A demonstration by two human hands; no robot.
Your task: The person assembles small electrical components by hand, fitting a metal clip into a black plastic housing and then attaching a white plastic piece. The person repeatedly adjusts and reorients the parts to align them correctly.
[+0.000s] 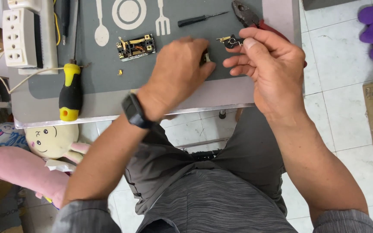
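Hands at work on small switch parts

We hold a small black and brass part [232, 41] in our right hand [266, 64], pinched between thumb and forefinger just above the grey mat [100, 73]. Our left hand [178, 73] is curled, fingers together, around another small piece [205, 57] that shows only as a dark and pale sliver at the fingertips; we cannot tell what it is. The two hands sit close, nearly touching. A black wristband [135, 111] circles our left wrist.

On the mat to the left lies an opened socket mechanism [135, 46] with brass contacts showing, and a tiny brass bit [120, 72] rests near it. A yellow and black screwdriver [70, 90] lies at the mat's left edge, beside a white power strip [20, 39]. Farther back we see a slim black screwdriver [201, 18] and pliers [249, 17] with red handles, partly behind our right hand. Under the table [234, 92] a pink plush toy [26, 166] lies on the tiled floor.
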